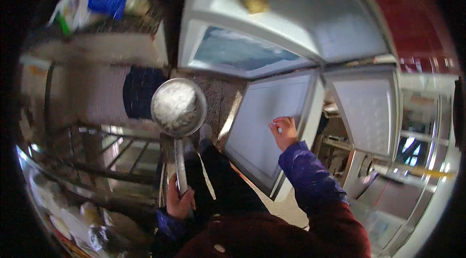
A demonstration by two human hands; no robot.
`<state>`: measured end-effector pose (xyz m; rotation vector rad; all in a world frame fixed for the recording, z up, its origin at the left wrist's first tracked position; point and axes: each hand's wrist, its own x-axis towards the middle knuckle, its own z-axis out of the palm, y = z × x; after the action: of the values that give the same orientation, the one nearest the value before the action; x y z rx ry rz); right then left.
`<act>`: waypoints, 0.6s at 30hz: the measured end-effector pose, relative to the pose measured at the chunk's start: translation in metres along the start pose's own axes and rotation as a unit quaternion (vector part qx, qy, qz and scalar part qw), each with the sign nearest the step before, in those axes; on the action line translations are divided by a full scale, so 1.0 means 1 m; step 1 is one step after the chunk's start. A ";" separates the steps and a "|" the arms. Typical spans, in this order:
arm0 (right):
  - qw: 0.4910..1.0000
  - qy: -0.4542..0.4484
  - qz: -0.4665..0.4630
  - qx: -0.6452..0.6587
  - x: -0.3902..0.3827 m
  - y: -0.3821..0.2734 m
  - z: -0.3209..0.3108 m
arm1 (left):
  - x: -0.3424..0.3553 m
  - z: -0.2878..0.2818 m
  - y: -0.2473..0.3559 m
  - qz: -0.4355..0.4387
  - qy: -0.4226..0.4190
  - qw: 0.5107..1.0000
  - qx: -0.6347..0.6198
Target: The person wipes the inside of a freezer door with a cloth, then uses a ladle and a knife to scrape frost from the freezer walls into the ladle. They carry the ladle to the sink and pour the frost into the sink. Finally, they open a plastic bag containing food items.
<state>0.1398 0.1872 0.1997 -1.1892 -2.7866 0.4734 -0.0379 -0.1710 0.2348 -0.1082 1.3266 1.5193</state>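
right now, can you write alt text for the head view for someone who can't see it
A person's left hand holds a long-handled round grey pan with whitish contents; the right hand, fingers curled, appears in front of a white panel. The view is blurred.

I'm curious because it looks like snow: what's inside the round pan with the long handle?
Inside the round pan is white stuff, greyish in places. I can't tell what it is, and it covers the bottom beneath.
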 end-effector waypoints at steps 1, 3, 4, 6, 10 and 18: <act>0.994 0.074 -0.073 -0.035 -0.020 0.003 -0.015 | -0.007 0.005 0.005 0.015 0.000 1.000 -0.007; 0.992 0.106 0.047 -0.054 -0.056 -0.005 -0.043 | -0.012 0.015 0.026 0.030 -0.006 0.999 0.033; 0.986 0.105 0.115 -0.060 -0.074 -0.001 -0.052 | -0.010 0.017 0.035 0.033 -0.020 0.998 0.042; 0.970 0.169 0.172 -0.040 -0.112 0.017 -0.052 | -0.017 0.027 0.036 0.036 0.020 0.999 0.031; 0.932 0.200 0.301 0.045 -0.164 0.048 -0.038 | -0.026 0.046 0.060 0.073 0.008 0.994 0.077; 0.891 0.003 0.433 0.132 -0.180 0.057 -0.038 | -0.046 0.059 0.077 0.119 0.030 0.987 0.105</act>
<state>0.3121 0.1053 0.2275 -2.2777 -1.9255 0.8459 -0.0424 -0.1410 0.3383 0.1434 1.5846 1.5718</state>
